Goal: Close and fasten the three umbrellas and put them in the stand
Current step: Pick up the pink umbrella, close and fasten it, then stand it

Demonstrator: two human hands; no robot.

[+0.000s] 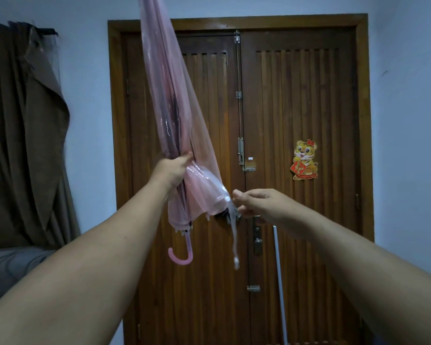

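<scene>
In the head view the left hand (pixel 174 168) grips the folded pink umbrella (pixel 174 120) around its canopy, tip up, before the door (pixel 296 120). The right hand (pixel 254 202) pinches the strap (pixel 234 235), which hangs loose. The plastic looks light, soft and slippery, so the bundle is best held firmly near the ribs.

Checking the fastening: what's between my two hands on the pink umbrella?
Head view: bunched canopy folds of the pink umbrella span from the left hand to the right hand, which pinches the loose strap.
</scene>
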